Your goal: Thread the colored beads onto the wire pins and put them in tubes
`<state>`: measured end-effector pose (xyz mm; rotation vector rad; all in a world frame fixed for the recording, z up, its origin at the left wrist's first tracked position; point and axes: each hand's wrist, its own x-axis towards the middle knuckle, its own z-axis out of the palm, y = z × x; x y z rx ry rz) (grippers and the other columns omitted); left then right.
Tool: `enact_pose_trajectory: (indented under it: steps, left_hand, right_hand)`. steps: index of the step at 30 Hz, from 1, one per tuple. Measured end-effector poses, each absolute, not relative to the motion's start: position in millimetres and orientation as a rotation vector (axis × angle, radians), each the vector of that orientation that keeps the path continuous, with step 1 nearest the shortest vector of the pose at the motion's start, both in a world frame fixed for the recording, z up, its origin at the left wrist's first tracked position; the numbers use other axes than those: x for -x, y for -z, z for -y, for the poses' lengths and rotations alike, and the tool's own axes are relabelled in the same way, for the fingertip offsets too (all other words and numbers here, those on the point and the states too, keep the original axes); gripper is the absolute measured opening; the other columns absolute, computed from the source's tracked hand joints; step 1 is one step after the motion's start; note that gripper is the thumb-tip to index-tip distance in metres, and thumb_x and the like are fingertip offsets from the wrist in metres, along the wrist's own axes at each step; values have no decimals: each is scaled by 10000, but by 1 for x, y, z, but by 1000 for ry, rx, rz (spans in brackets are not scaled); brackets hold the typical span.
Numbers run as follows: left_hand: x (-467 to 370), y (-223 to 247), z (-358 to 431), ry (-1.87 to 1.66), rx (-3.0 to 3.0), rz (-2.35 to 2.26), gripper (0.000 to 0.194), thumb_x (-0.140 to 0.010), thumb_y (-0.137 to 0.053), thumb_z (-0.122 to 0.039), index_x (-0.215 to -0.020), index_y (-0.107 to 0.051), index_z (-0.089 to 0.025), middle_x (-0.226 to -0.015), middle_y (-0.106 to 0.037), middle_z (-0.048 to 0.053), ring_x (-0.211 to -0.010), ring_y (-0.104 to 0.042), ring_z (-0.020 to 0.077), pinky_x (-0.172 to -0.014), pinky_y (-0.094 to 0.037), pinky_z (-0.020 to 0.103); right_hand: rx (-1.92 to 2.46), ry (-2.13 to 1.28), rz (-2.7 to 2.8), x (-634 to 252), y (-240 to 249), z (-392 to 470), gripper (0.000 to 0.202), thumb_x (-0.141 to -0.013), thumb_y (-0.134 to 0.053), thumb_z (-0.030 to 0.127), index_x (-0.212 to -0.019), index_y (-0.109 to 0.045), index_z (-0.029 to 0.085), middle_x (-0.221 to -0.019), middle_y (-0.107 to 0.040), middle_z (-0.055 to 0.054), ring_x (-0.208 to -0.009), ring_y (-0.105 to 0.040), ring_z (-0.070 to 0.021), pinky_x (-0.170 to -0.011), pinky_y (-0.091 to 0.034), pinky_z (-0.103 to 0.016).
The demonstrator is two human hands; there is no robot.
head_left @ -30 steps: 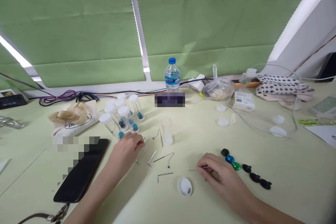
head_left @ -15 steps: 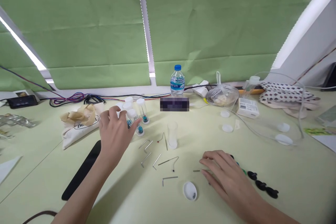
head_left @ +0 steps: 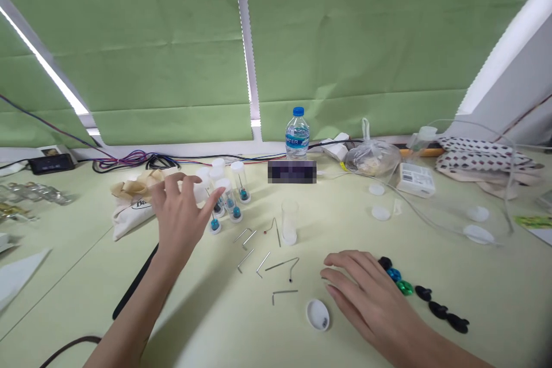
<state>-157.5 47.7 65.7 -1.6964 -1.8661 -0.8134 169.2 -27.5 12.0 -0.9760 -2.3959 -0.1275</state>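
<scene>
My left hand (head_left: 179, 215) hovers at the left of the group of clear tubes, thumb and fingers apart. Each tube, such as the front one (head_left: 235, 207), has a white end and a blue piece inside; my fingers partly hide the nearest ones. Over the table at right, my right hand (head_left: 366, 293) has its thumb and index fingertips close together; a tiny item between them is too small to name. An empty clear tube (head_left: 290, 224) stands upright between the hands. Several L-shaped hex keys (head_left: 245, 260) and bent thin rods (head_left: 282, 264) lie in front of it.
A white cap (head_left: 318, 315) with small bits inside lies near my right hand. Black, blue and green (head_left: 404, 287) knob-like pieces form a row beyond it. At the back stand a water bottle (head_left: 297, 135) and a plastic bag (head_left: 373, 155). A cloth pouch (head_left: 125, 218) lies left.
My left hand has drawn slightly left from the tubes, and a front-left tube now shows more. The short rod by my right fingertips is no longer visible. The view has shifted slightly.
</scene>
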Motion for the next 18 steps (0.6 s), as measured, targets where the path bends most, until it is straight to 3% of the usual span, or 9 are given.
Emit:
enact_pose_trajectory:
  steps: [4,10,18]
  left_hand:
    - [180,-55,-39,905,1720,2016,567,-737,-528,-692,-990,-518,-185,-1022,-555,129,-1049,-477,349,-896,-388,461]
    - [186,-39,-37,1068,1893,2349,402,-761,-549,-603,-826,-501,-209,-913,-635,75,-834,-612,272,-709,-473,379]
    - [175,-51,-28,2055,2064,2055,250,-780,-641,-332,-960,-534,-195,-846,-640,20,-851,-632,202,-811,-495,347]
  right_hand:
    - [936,153,2394,-169,-15,26,158,-906,-486,113,-957,-628,159,-981,-668,-133,-912,-584,-265,-742,-468,-409]
    - [900,170,2448,-158,-27,24,193,-932,-442,127,-944,-633,158,-963,-671,-118,-864,-586,-246,-725,-455,-394]
    - [974,1,2737,-120,-19,12,199,-928,-465,102,-812,-603,186,-757,-609,-35,-729,-566,-186,-695,-432,-325]
